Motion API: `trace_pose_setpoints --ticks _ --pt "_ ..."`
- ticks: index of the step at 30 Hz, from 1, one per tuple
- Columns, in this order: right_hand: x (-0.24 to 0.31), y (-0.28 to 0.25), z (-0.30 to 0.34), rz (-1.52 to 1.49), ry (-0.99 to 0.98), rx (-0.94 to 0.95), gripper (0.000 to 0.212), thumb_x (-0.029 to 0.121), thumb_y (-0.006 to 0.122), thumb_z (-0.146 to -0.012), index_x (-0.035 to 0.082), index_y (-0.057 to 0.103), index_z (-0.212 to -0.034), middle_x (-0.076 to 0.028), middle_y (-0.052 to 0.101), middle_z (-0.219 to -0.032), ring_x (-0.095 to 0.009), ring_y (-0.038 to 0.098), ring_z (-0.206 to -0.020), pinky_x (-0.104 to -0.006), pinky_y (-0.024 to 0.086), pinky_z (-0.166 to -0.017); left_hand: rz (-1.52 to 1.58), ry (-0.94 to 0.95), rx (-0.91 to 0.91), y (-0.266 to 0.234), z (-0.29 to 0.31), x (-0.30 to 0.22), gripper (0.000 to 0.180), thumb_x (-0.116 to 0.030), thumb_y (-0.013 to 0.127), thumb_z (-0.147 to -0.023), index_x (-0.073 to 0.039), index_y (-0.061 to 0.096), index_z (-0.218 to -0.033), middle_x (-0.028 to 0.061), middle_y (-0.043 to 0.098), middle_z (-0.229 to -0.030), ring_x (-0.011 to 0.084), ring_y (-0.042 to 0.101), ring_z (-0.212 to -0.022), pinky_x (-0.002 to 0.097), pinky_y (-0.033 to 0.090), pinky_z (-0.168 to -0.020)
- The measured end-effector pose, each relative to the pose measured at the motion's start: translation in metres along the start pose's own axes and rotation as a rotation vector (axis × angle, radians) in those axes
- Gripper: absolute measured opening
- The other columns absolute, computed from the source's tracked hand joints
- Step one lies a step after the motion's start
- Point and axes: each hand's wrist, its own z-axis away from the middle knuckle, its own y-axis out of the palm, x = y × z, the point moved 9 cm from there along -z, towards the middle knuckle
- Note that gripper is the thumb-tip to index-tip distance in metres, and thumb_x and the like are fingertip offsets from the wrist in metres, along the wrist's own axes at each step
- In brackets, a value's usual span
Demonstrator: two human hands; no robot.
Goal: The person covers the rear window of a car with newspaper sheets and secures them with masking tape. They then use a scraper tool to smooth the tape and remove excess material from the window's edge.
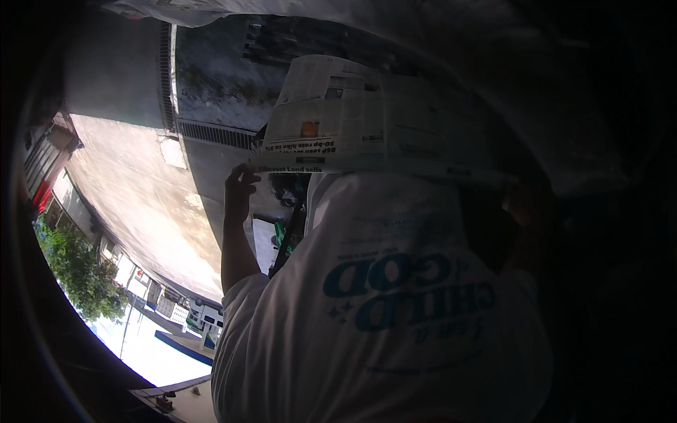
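A sheet of newspaper [345, 127] is spread out in front of my chest, with a narrow folded strip along its near edge. My left hand [242, 185] is closed on the left end of that strip, fingers bent over the paper. At the strip's other end, my right hand [520, 201] is in deep shadow. It appears closed on the paper, though its fingers barely show. The right half of the newspaper fades into the dark. My white shirt [395, 233] with blue print fills the lower middle, between my two forearms.
Sunlit concrete [134, 183] lies to the left, crossed by a drain grate [218, 134]. Dark slatted material [282, 46] is beyond the newspaper. A leafy tree [77, 271] and buildings stand at the far left. The right side is too dark to make out.
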Motion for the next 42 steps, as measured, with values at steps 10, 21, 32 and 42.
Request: trace_pose_setpoints --ticks 10,21,32,42 --pt "-0.083 0.120 -0.041 -1.546 0.336 0.258 0.014 0.015 0.066 -0.101 0.005 0.067 -0.110 -0.005 0.065 -0.099 -0.015 0.062 -0.084 -0.0300 0.052 -0.070 0.114 -0.234 0.046 0.027 0.010 -0.009 0.016 -0.014 0.052 -0.104 -0.009 0.058 -0.118 0.0033 0.062 -0.091 0.0119 0.066 -0.078 0.0211 0.043 -0.055" --pt "-0.085 0.118 -0.042 -1.580 0.390 0.147 0.013 0.014 0.070 -0.098 0.005 0.068 -0.107 -0.005 0.066 -0.093 -0.016 0.064 -0.080 -0.0308 0.054 -0.069 -0.414 0.330 0.109 0.011 0.001 -0.019 0.011 -0.004 0.060 -0.095 -0.004 0.059 -0.106 0.0015 0.063 -0.083 0.0083 0.059 -0.071 0.0228 0.044 -0.059" --pt "-0.084 0.096 -0.043 -1.519 0.319 0.071 0.011 0.016 0.074 -0.096 0.009 0.070 -0.104 0.001 0.065 -0.090 -0.011 0.064 -0.079 -0.0286 0.053 -0.067 0.142 -0.088 0.045 0.042 0.003 -0.025 0.015 -0.018 0.064 -0.101 -0.006 0.062 -0.093 0.0064 0.066 -0.085 0.0128 0.064 -0.072 0.0251 0.048 -0.062" --pt "-0.101 0.107 -0.034 -1.632 0.228 0.087 0.024 0.010 0.072 -0.095 0.001 0.068 -0.117 -0.011 0.070 -0.105 -0.023 0.071 -0.091 -0.0379 0.060 -0.079 -0.017 -0.023 -0.039 0.034 0.005 -0.030 0.018 -0.013 0.078 -0.092 -0.005 0.062 -0.087 0.0036 0.062 -0.072 0.0096 0.053 -0.060 0.0237 0.042 -0.055"
